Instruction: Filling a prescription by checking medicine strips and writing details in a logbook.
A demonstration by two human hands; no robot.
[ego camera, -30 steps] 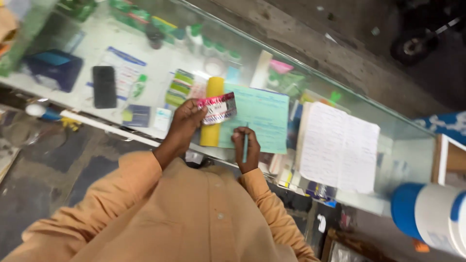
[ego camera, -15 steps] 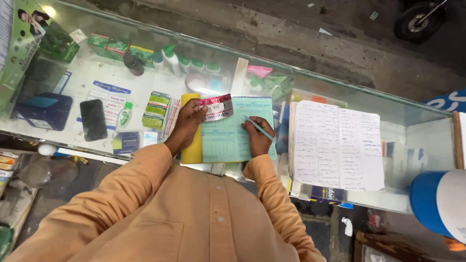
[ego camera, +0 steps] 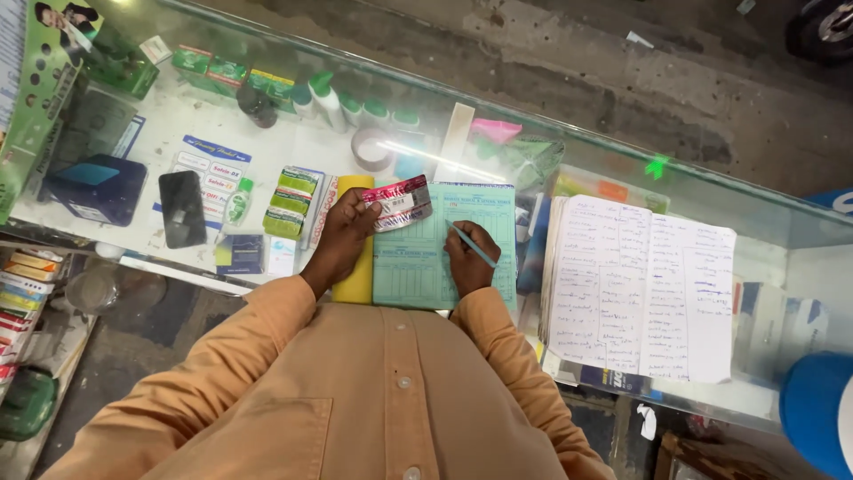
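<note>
- Head view, looking straight down over an orange shirt at a glass counter (ego camera: 782, 236) with goods on a shelf beneath the pane.
- Far left under the glass: a dark blue box (ego camera: 93, 188), a black phone (ego camera: 182, 209), a small green-capped bottle (ego camera: 236, 203) and a stack of green packets (ego camera: 291, 203).
- The left hand (ego camera: 342, 242) comes next, fingers closed in a pinch on a pink and silver tablet strip (ego camera: 397, 204). The strip is lifted just above the top left corner of the form pad, its long axis running left to right and tilted slightly up at the right end.
- A yellow pad edge (ego camera: 358, 276) runs up and down beneath that hand, beside the green form pad (ego camera: 444, 244), which lies flat on the counter with its long axis pointing away from the person.
- The right hand (ego camera: 468, 260) rests on the form pad, fingers curled tight round a pale blue pen (ego camera: 471, 246) whose tip points up and left toward the strip. Strip and pen tip are near but apart; the left hand alone touches the strip.
- Further right an open notebook (ego camera: 641, 286) full of handwriting lies flat, and a blue and white drum (ego camera: 817, 411) sits at the corner.
- Beyond the counter is rough concrete ground (ego camera: 622, 80).
</note>
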